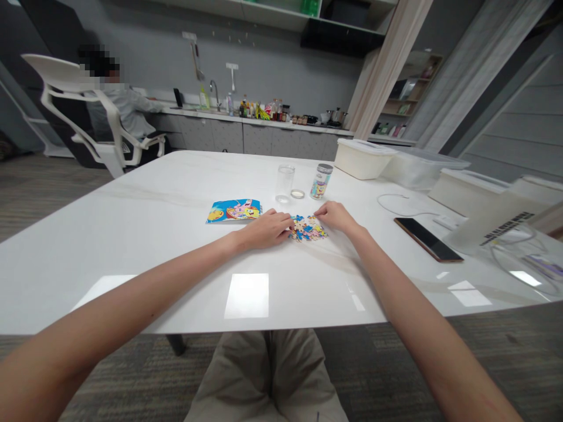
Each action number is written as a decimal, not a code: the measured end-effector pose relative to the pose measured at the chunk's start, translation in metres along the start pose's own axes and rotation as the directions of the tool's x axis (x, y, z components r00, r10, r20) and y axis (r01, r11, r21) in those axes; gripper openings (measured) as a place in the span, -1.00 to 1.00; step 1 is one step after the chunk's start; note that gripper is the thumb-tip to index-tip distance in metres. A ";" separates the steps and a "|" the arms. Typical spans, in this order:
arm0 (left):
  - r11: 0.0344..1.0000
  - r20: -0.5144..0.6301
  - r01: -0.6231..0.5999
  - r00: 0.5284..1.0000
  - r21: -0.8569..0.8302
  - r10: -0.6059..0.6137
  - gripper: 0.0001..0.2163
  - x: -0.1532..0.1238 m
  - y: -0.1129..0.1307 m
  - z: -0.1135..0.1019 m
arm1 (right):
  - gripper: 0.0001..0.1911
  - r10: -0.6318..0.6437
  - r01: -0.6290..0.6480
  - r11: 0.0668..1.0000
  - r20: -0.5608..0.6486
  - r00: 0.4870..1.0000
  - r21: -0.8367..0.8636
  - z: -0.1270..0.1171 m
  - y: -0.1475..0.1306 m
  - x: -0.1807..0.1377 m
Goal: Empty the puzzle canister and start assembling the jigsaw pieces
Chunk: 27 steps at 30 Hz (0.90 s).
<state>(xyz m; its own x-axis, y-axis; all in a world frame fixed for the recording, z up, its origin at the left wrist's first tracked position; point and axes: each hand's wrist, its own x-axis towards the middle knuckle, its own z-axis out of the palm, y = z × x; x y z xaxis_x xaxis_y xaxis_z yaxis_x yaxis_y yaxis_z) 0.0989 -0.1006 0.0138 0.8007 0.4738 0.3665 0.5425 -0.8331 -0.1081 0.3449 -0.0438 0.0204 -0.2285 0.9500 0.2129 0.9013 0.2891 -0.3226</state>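
A small heap of colourful puzzle pieces (309, 228) lies on the white table (176, 234) between my hands. My left hand (268, 227) rests at the heap's left edge, fingers curled down onto the pieces. My right hand (335, 214) touches the heap's upper right edge, fingers bent and pressed to the pieces. Left of the heap lies a flat cartoon picture card (234, 210). Behind the heap stand a clear empty tube (285, 183), its round lid (298, 194) lying flat, and a printed jar with a metal cap (321, 181).
A dark phone (427, 238) lies to the right, with a white cable (398, 203) behind it. White storage boxes (364, 157) line the far right. A person sits in a white chair (81, 111) at the back left, by a kitchen counter (264, 120).
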 end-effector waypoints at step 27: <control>0.981 -0.060 -0.122 0.992 -0.154 0.114 -0.75 0.000 -0.003 0.003 | -0.87 -0.406 0.385 0.902 0.082 0.910 0.194 0.000 -0.022 -0.009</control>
<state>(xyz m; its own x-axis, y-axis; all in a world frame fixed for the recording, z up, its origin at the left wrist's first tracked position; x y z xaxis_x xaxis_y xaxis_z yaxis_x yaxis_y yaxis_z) 0.0980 -0.0975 0.0110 0.8404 0.3578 0.4070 0.3953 -0.9185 -0.0088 0.3268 -0.0591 0.0257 -0.6040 0.7571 0.2490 0.6539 0.6494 -0.3882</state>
